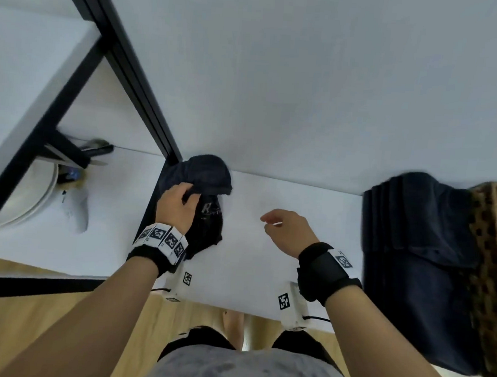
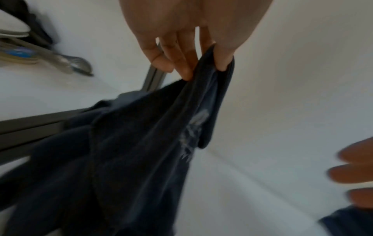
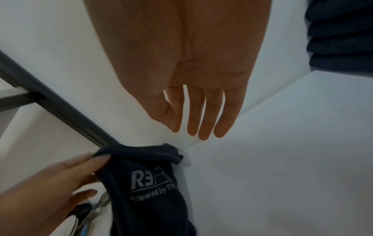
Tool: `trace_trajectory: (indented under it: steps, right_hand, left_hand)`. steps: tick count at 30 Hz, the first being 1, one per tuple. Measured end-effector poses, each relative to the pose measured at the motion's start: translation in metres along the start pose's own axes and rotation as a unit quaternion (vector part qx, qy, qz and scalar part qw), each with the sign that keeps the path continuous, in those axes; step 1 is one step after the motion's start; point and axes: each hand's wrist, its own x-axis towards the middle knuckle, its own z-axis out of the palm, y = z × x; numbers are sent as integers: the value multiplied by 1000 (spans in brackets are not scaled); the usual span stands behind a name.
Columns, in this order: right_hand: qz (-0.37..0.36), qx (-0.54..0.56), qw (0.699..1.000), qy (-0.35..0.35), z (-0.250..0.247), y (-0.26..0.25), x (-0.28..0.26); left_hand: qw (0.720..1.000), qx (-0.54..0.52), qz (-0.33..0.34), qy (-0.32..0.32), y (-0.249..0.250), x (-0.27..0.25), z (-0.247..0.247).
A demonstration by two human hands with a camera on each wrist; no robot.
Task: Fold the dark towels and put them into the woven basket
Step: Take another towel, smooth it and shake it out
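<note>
A crumpled dark towel [image 1: 208, 203] with white lettering hangs from my left hand [image 1: 177, 202], which pinches its top edge between thumb and fingers above the white table [image 1: 281, 249]. The left wrist view shows the pinch on the towel [image 2: 141, 143] by my left hand [image 2: 201, 63]. My right hand [image 1: 283, 226] hovers to the right of it with straight, relaxed fingers [image 3: 203, 121], holding nothing; the towel [image 3: 153, 183] lies below it there. At the right, folded dark towels [image 1: 414, 244] stand stacked against the woven basket [image 1: 495, 264].
A black metal frame [image 1: 126, 71] runs diagonally at the left. Beyond it lie white plates [image 1: 31, 199], cutlery [image 1: 94, 145] and a white object [image 1: 78, 208]. The wooden floor [image 1: 42, 306] shows below the table edge.
</note>
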Motion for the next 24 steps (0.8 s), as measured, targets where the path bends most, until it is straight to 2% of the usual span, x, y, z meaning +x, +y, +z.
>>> trace_trajectory:
  steps: [4, 8, 10, 14, 16, 19, 24]
  right_hand:
    - [-45, 14, 997, 61, -33, -38, -16]
    - [-118, 58, 983, 128, -86, -83, -50]
    - [-167, 80, 972, 147, -111, -102, -77]
    - [-280, 84, 935, 202, -143, -130, -141]
    - [-320, 89, 913, 238, -153, -141, -171]
    - [-343, 80, 893, 282, -164, -149, -214]
    - [-336, 63, 881, 328, -162, -147, -268]
  left_hand:
    - [995, -84, 49, -7, 81, -1, -42]
    - [975, -144, 164, -49, 174, -7, -106]
    - [959, -140, 234, -74, 217, -18, -141]
    - [916, -51, 373, -136, 289, -60, -196]
    - [896, 0, 419, -147, 315, -82, -211]
    - [880, 41, 458, -118, 342, -111, -229]
    - [887, 16, 456, -67, 343, -151, -255]
